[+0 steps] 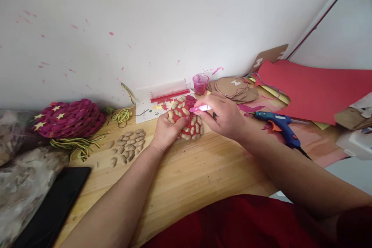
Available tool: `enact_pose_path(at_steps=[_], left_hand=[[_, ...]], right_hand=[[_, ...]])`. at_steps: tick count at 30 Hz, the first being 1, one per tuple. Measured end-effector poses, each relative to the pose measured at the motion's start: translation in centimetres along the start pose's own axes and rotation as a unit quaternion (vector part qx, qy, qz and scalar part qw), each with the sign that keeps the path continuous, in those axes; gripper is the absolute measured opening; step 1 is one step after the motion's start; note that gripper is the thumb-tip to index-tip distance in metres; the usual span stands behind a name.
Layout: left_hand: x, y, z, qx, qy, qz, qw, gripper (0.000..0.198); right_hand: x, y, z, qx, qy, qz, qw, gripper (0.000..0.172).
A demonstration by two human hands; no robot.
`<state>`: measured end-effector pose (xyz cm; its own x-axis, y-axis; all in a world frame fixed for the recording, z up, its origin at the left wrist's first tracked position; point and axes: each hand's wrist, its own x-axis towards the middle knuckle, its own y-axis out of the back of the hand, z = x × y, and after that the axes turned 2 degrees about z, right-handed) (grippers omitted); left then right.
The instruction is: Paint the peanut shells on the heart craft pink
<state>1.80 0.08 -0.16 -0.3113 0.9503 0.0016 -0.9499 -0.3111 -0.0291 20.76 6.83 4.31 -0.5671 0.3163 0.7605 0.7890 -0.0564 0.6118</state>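
My left hand (167,128) is closed on the near-left edge of a red disc (178,117), thumb on top, and holds it tilted above the table. Unpainted peanuts (186,112) cover much of its face. A few at the far edge are wet magenta (190,100). Between the fingers of my right hand (226,115) is a paintbrush (205,107) with a white handle; its pink-stained tip touches the disc near the magenta peanuts. Behind my right hand stands a clear cup of magenta paint (200,83). Loose peanuts (130,148) lie left of my left hand.
At left are stacked magenta peanut discs (69,118) with gold stars, yellow-green cord (123,115), plastic bags (37,178) and a black flat object (55,205). Star cutouts (162,105) lie behind the disc. Cardboard circles (232,87), a blue glue gun (286,128) and red sheet (316,87) are right.
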Motion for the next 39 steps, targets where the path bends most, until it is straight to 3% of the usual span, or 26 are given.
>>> enact_pose_path(at_steps=[23,39], left_hand=[[0.04,0.01,-0.10,-0.002,0.002,-0.014,1.000,0.034],[-0.37,-0.22,0.49,0.029,-0.011,0.002,1.000,0.032]], right_hand=[[-0.04,0.65,0.00,0.015,-0.040,-0.036,0.998,0.002],[-0.01,0.50,-0.06,0.027,-0.046,-0.026,0.998,0.001]])
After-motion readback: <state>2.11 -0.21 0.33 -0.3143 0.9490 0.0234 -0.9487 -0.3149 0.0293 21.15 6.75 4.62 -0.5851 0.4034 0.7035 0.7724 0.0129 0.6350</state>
